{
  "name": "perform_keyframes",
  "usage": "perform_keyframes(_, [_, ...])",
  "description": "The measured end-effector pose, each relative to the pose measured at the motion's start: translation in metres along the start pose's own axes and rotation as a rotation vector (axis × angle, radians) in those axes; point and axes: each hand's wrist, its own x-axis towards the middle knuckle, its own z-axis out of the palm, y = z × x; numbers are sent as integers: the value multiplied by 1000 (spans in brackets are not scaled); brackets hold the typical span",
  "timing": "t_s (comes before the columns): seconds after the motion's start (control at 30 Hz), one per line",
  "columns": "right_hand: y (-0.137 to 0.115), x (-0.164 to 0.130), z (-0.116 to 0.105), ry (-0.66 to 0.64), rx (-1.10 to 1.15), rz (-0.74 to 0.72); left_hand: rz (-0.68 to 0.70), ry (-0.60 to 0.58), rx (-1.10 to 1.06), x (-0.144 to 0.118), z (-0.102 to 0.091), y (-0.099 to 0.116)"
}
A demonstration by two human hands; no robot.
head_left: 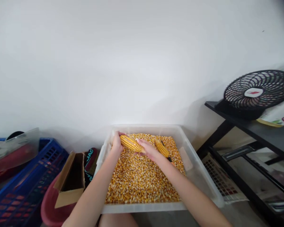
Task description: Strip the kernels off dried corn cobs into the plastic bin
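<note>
An ear of corn (132, 144) with yellow kernels is held slantwise over a translucent plastic bin (142, 207). Its far left end sits in my left hand (117, 142), whose fingers curl around it. Around the near right end my right hand (147, 149) is closed, with the thumb lying on top. A short strip on the cob looks bare of kernels. Loose corn kernels (139, 183) fill much of the bin below. Just right of my right hand, a second ear of corn (162, 148) lies on them, beside a dark object (169, 159) partly hidden by my forearm.
At left stand a blue plastic crate (38, 170), a reddish basin (47, 201) and an open cardboard box (69, 195). To the right, a black shelf (239, 121) carries a black fan (253, 92), with a pale basket (220, 179) below. A white wall (142, 63) rises behind the bin.
</note>
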Motion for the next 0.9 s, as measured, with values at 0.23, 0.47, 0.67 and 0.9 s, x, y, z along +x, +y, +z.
perform_keyframes(0.23, [-7,13,-45,265,221,-193,-318,-754,412,-28,8,-20])
perform_keyframes(0.47, [2,15,-59,303,-422,-136,-404,-622,238,-40,23,-43])
perform_keyframes(0.67, [14,8,-75,33,-1384,2,-336,-467,96,-30,21,-29])
perform_keyframes(0.9, [23,7,-65,-174,-1470,82,-255,-387,-24,-28,21,-21])
